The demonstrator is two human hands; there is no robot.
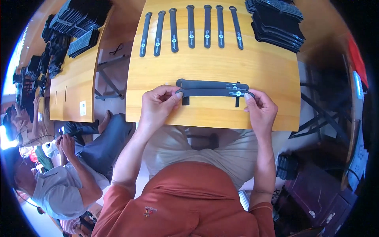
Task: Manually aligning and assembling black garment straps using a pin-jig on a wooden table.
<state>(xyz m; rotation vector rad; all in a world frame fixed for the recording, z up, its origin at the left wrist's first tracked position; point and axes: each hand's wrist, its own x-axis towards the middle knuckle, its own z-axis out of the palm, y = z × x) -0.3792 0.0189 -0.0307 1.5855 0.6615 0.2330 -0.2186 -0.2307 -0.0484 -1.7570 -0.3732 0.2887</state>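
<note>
My left hand (156,106) pinches the left end of a black strap (211,93) between thumb and fingers. At its right end, beside a small pale print, my right hand (261,108) pinches it the same way. The strap is stretched straight between both hands, near the front edge of the table. Just behind it, partly covered, lies another black strap (205,84) with a rounded, slotted left end. Two short dark strips, one on the left (186,101) and one on the right (237,102), stick out below the held strap.
Several black straps (191,27) lie in a spaced row at the table's far side. Stacked black straps (276,25) stand at the far right. Another table (75,91) on the left carries more bundles (81,17). A seated person (63,189) works there.
</note>
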